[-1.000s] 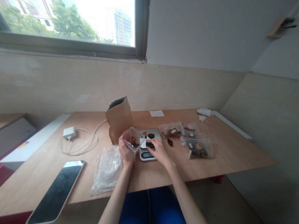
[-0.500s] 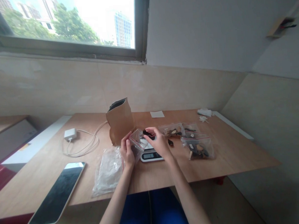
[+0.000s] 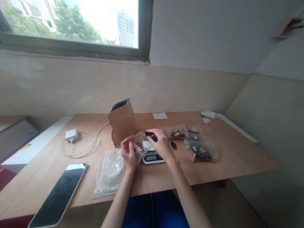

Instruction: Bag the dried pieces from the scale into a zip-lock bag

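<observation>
My left hand [image 3: 128, 152] holds a small clear zip bag [image 3: 138, 141] open just left of a small digital kitchen scale [image 3: 154, 157]. At the bag's mouth my right hand [image 3: 161, 144] pinches a dark dried piece [image 3: 150, 134] between its fingertips, above the scale. One more dark piece [image 3: 173, 145] lies on the wooden table [image 3: 231, 154] right of the scale. A brown paper pouch [image 3: 122, 121] stands open behind my hands.
Three filled zip bags [image 3: 200, 149] lie to the right of the scale, and a stack of empty clear bags [image 3: 109, 171] to the left. A tablet [image 3: 58, 194] rests at the near left edge, a white charger and cable [image 3: 71, 135] farther back. The wall and window are behind.
My right hand picked a dark piece off the scale and carried it up to the mouth of the bag. My left hand tilted the bag toward it.
</observation>
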`<state>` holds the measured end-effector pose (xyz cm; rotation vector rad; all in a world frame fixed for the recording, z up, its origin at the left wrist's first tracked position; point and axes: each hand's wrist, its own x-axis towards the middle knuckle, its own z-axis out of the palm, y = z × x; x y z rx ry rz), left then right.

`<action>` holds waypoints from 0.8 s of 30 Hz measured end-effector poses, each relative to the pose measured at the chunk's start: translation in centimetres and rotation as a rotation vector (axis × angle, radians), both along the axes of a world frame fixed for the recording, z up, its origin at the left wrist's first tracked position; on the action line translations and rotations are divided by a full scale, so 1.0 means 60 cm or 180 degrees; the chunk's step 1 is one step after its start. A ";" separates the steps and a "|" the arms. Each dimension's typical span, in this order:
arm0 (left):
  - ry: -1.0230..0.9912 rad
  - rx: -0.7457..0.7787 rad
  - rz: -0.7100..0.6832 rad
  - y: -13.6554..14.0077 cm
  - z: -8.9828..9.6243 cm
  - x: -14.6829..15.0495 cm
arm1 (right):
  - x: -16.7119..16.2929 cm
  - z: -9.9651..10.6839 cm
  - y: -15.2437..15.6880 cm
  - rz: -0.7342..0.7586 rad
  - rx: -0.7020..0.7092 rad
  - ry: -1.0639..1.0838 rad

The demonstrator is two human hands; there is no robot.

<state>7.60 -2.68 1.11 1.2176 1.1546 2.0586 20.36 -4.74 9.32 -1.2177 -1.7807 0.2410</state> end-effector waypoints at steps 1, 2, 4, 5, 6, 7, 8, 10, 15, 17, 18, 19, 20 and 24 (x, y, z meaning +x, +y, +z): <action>-0.0053 0.0039 0.0020 0.001 -0.003 0.000 | -0.004 0.005 -0.003 0.0143 -0.0033 -0.0103; -0.0119 0.0077 0.0027 0.003 -0.006 -0.001 | -0.008 0.009 -0.006 0.0305 -0.0087 -0.0200; -0.0244 0.0133 0.0019 0.006 -0.011 -0.001 | -0.013 0.013 -0.012 0.0553 -0.0198 -0.0285; -0.0293 0.0145 0.0021 0.008 -0.013 -0.001 | -0.013 0.013 -0.013 0.0587 -0.0223 -0.0244; -0.0334 0.0146 0.0034 0.009 -0.014 -0.001 | -0.010 0.011 -0.012 0.0548 -0.0212 -0.0138; -0.0366 0.0138 0.0055 0.010 -0.014 -0.001 | -0.006 0.006 -0.009 0.0435 -0.0168 0.0013; -0.0392 0.0128 0.0075 0.010 -0.014 -0.001 | -0.001 -0.001 -0.004 0.0272 -0.0112 0.0175; -0.0453 0.0125 0.0090 0.010 -0.013 -0.001 | 0.013 -0.024 0.012 -0.0100 -0.0057 0.0370; -0.0605 0.0223 0.0129 0.012 -0.014 -0.004 | 0.032 -0.095 0.055 -0.0328 -0.0425 -0.0298; -0.0615 0.0233 0.0166 0.013 -0.015 -0.005 | 0.028 -0.114 0.067 -0.0255 -0.0508 -0.0506; -0.0597 0.0229 0.0181 0.013 -0.015 -0.005 | 0.024 -0.120 0.072 -0.0225 -0.0519 -0.0564; -0.0573 0.0221 0.0193 0.013 -0.016 -0.005 | 0.021 -0.124 0.076 -0.0197 -0.0519 -0.0603; -0.0552 0.0213 0.0199 0.013 -0.016 -0.006 | 0.018 -0.126 0.080 -0.0169 -0.0515 -0.0621; -0.0511 0.0224 0.0177 0.010 -0.016 -0.005 | 0.018 -0.126 0.089 -0.0178 -0.0491 -0.0431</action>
